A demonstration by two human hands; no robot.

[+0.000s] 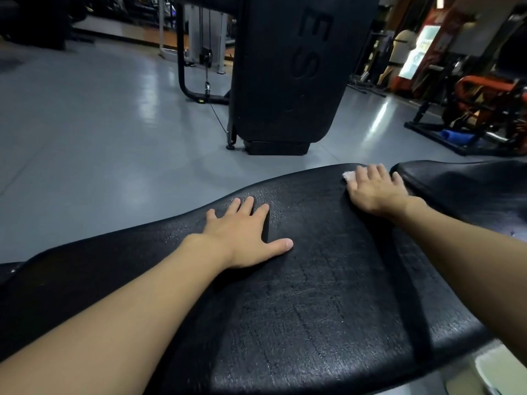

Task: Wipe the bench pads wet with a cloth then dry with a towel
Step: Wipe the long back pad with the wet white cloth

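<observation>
A long black bench pad (pixel 299 295) fills the lower half of the view, its cracked surface glistening in places. My left hand (pixel 242 235) rests flat on it near the far edge, fingers spread. My right hand (pixel 376 189) presses flat on a small whitish cloth (pixel 349 175) at the pad's far right end; only a corner of the cloth shows past my fingers. A second black pad (pixel 470 183) begins just right of that hand, across a narrow gap.
A tall black upright pad (pixel 288 72) on a stand rises from the grey floor (pixel 99 124) straight ahead. A cable machine frame (pixel 199 58) stands behind it. At the right is an orange and black machine (pixel 484 109) with a blue roll (pixel 453 136) by its base.
</observation>
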